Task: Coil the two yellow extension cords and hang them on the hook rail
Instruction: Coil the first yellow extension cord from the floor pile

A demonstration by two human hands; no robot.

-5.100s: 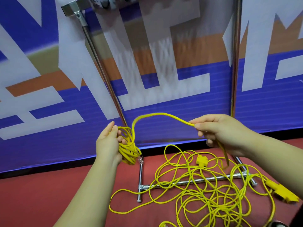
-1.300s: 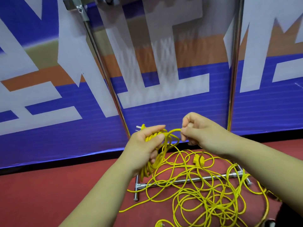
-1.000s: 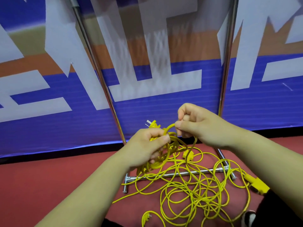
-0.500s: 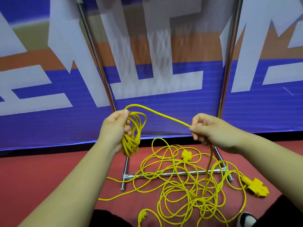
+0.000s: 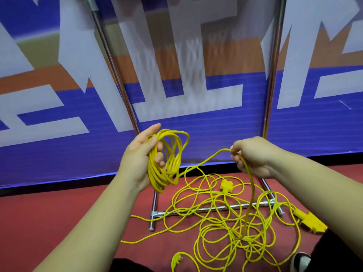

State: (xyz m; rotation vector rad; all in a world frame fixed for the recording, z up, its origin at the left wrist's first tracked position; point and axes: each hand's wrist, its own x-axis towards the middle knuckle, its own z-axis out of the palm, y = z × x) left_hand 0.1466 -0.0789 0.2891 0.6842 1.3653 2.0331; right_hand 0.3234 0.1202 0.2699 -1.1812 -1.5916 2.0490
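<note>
left hand [image 5: 137, 161] grips a round yellow coil [image 5: 169, 165]; right hand [image 5: 255, 156] pinches seemingly the same thin glossy cord [image 5: 206, 160].

One head-worn camera looks forward and down at nearby floor [image 5: 49, 222].

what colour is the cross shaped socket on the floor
Yellow. The cross-shaped socket shows best in the head view, lying on the red floor.
</note>
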